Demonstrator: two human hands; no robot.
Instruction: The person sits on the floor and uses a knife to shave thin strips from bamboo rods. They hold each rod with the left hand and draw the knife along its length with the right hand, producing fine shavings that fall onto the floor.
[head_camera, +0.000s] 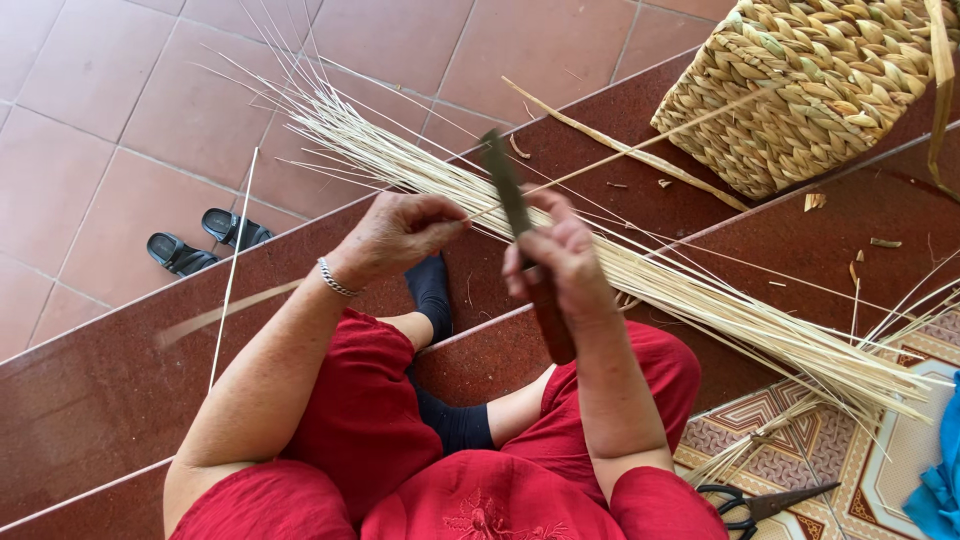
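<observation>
— Terracotta floor tiles (100, 150) below, square and matt; two polished dark red stone steps (100, 380); patterned tile landing (880, 480) at lower right.

— Counted how?

— One woven basket (800, 90), thick plaited straw-coloured fibre, on the upper step. One large bundle of thin pale reeds (700, 300), lying slantwise across the steps, fanned at both ends. Two black sandals (205, 240) side by side on the tiles. One pair of black-handled scissors (760, 502) on the landing. One scrap of blue cloth (940, 480) at the right edge.

— Hands?

— Left hand (395, 235), silver bracelet at the wrist, pinched shut on a single reed strand (620, 150) stretching towards the basket. Right hand (560, 255) clamped round a knife (515, 200) with a dark wooden handle, flat blade upright against that strand, just above the bundle.
</observation>
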